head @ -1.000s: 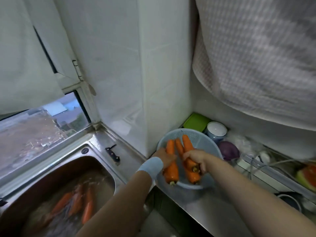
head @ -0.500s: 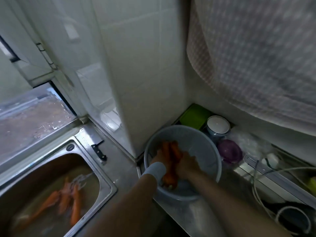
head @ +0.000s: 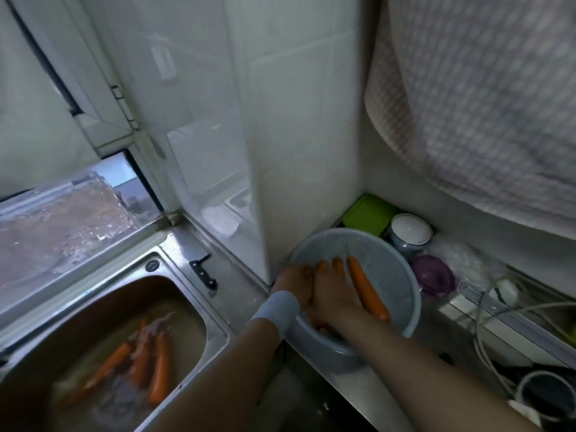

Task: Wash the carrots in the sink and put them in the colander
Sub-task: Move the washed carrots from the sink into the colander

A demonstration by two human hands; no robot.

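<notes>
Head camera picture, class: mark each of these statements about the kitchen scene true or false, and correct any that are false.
1. The left hand and right hand are both inside the colander. True.
2. A knife lies on the steel counter beside the sink. True.
3. The sink is dry and empty. False: carrots lie in water in it.
4. The colander sits inside the sink. False: it stands on the counter, to the right of the sink.
5. A purple container stands just right of the colander. True.
</notes>
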